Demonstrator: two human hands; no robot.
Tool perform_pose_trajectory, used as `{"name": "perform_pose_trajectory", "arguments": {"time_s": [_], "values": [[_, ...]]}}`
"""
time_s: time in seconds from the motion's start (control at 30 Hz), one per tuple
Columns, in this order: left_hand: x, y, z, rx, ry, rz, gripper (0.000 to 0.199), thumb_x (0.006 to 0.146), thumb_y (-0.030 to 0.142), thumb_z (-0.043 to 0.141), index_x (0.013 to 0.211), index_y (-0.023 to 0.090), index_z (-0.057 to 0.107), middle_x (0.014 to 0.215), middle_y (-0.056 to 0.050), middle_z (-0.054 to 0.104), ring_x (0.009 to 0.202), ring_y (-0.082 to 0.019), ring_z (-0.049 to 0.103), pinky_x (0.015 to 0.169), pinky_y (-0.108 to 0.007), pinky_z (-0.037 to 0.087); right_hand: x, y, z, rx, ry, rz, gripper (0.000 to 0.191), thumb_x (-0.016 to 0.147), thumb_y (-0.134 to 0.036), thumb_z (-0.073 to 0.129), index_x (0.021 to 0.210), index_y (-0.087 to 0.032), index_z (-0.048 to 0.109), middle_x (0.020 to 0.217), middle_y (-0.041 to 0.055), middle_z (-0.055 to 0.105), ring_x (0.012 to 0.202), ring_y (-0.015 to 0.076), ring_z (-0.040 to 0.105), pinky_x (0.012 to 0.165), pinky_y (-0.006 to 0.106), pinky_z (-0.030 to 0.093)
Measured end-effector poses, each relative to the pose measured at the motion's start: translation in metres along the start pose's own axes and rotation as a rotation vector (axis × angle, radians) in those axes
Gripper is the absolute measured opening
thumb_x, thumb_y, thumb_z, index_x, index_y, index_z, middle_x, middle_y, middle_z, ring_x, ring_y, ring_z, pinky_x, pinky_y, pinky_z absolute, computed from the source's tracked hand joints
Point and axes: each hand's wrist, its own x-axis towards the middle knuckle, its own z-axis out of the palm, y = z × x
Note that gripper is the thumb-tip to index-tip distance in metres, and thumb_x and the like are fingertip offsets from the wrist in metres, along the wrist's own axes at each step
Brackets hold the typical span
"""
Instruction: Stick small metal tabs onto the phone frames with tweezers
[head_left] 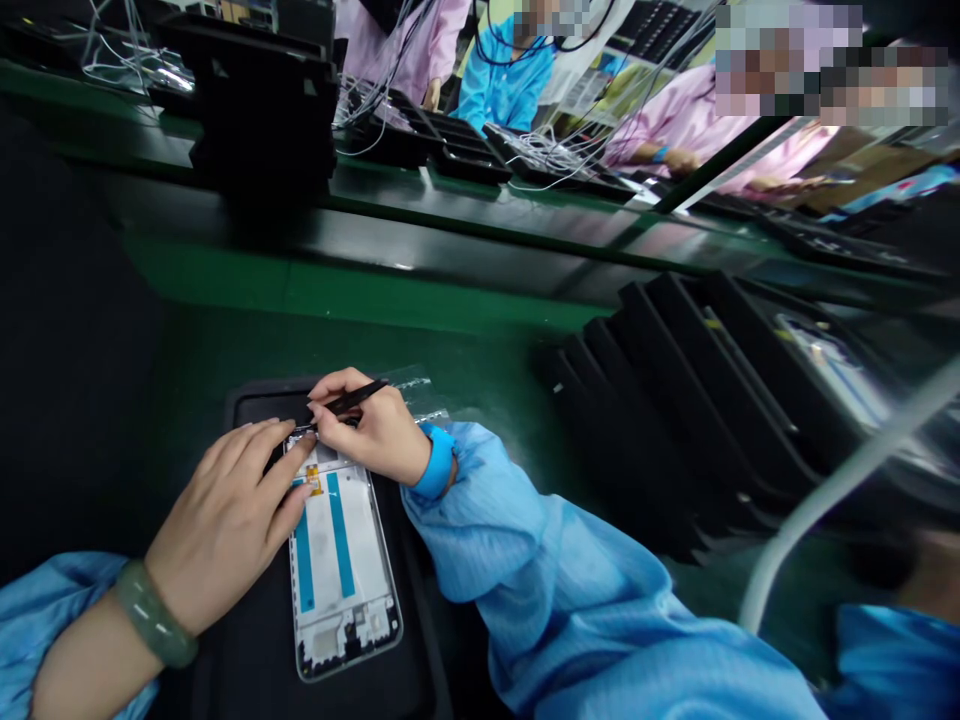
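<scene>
The right hand (367,425) grips black tweezers (358,397), their tips at the top edge of a white smartphone frame (341,560) with blue strips, while the left hand (225,520), wearing a jade bangle (156,613), rests on the same frame. The frame lies on a black tray (255,408) on a green workbench (360,300). Stacked black trays (675,400) stand to the right; co-workers (690,130) in pink and blue smocks sit beyond.

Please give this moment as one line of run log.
Left hand: on phone frame | Right hand: black tweezers, tips at frame top | Under: black tray
</scene>
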Motion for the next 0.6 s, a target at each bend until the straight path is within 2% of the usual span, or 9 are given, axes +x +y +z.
{"name": "perform_pose_trajectory", "arguments": {"time_s": [0.13, 0.27, 0.4, 0.47, 0.6], "values": [[0.0004, 0.0008, -0.0003, -0.003, 0.004, -0.001, 0.039, 0.087, 0.033, 0.044, 0.122, 0.018, 0.05, 0.121, -0.012, 0.051, 0.112, -0.027, 0.046, 0.095, -0.046, 0.039, 0.0003, -0.0005, 0.001, -0.02, -0.027, -0.003, 0.014, 0.078, -0.019, 0.053, 0.091, -0.016, 0.056, 0.081, 0.0002, 0.064, 0.069, 0.0087, 0.062, 0.065, 0.019, 0.05], [0.0006, 0.0007, -0.0002, -0.001, 0.002, -0.002, 0.039, 0.086, 0.033, 0.045, 0.121, 0.017, 0.05, 0.121, -0.012, 0.052, 0.111, -0.028, 0.046, 0.095, -0.046, 0.039, 0.0008, -0.001, 0.0012, -0.065, -0.066, -0.032, 0.015, 0.079, -0.02, 0.051, 0.093, -0.017, 0.055, 0.089, 0.0022, 0.064, 0.078, 0.0108, 0.063, 0.072, 0.022, 0.051], [0.0007, 0.0002, 0.0002, 0.007, 0.004, -0.002, 0.04, 0.086, 0.032, 0.045, 0.123, 0.018, 0.049, 0.121, -0.012, 0.051, 0.111, -0.027, 0.046, 0.095, -0.047, 0.039, 0.0014, 0.0005, -0.0004, 0.001, -0.099, 0.021, 0.025, 0.08, -0.021, 0.05, 0.105, -0.017, 0.05, 0.09, 0.0021, 0.063, 0.078, 0.0104, 0.063, 0.071, 0.022, 0.053], [0.0007, 0.0001, 0.0005, 0.01, 0.003, 0.003, 0.04, 0.086, 0.032, 0.044, 0.124, 0.018, 0.048, 0.121, -0.012, 0.051, 0.112, -0.027, 0.046, 0.094, -0.046, 0.039, 0.0019, 0.0004, -0.0003, 0.006, -0.105, 0.029, 0.025, 0.08, -0.022, 0.05, 0.105, -0.016, 0.051, 0.089, 0.0023, 0.064, 0.077, 0.0104, 0.064, 0.07, 0.022, 0.053], [0.0005, 0.0004, 0.0008, 0.018, 0.006, 0.016, 0.04, 0.086, 0.034, 0.044, 0.121, 0.016, 0.05, 0.121, -0.013, 0.051, 0.111, -0.028, 0.046, 0.095, -0.047, 0.039, 0.0028, -0.003, 0.0018, -0.062, -0.102, -0.05, 0.023, 0.081, -0.02, 0.048, 0.102, -0.016, 0.055, 0.099, 0.004, 0.063, 0.086, 0.0119, 0.063, 0.078, 0.024, 0.053]]}}
